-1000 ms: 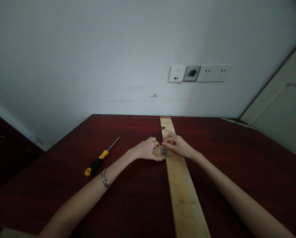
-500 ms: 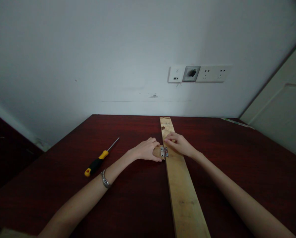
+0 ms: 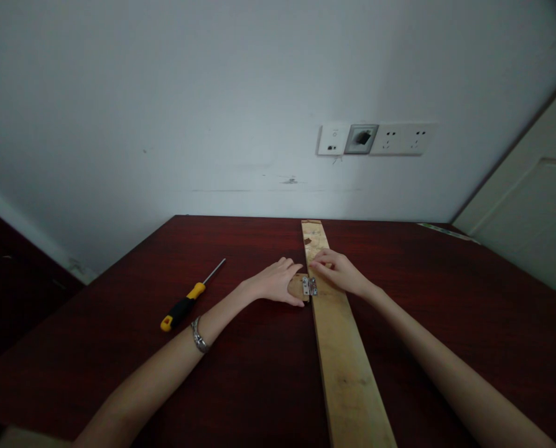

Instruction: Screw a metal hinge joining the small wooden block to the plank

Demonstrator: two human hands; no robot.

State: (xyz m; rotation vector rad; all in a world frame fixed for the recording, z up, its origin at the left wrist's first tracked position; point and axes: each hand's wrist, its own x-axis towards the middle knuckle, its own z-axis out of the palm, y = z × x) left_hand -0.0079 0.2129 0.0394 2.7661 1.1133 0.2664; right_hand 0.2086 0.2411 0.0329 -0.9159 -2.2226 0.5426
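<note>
A long wooden plank [image 3: 347, 361] lies lengthwise on the dark red table, reaching almost to the wall. At its left edge, a metal hinge [image 3: 310, 286] bridges the plank and a small wooden block [image 3: 297, 287]. My left hand [image 3: 274, 282] curves around that block, thumb on the near side and fingers on the far side. Just beyond the hinge, my right hand [image 3: 334, 269] rests at the plank with its thumb and fingertips pinched together. Whatever sits in that pinch is too small to make out. To the left lies a yellow-and-black screwdriver [image 3: 185, 306], its shaft pointing away.
The dark red tabletop [image 3: 240, 373] stretches under both arms and meets a pale wall at the back. Sockets and a switch [image 3: 375, 139] are set in that wall. A thin patterned strip [image 3: 448, 233] lies at the far right edge, near a white door panel [image 3: 534, 199].
The view has shifted very slightly. My left fingers have spread a little around the block; my right hand keeps its pinch at the same spot.
</note>
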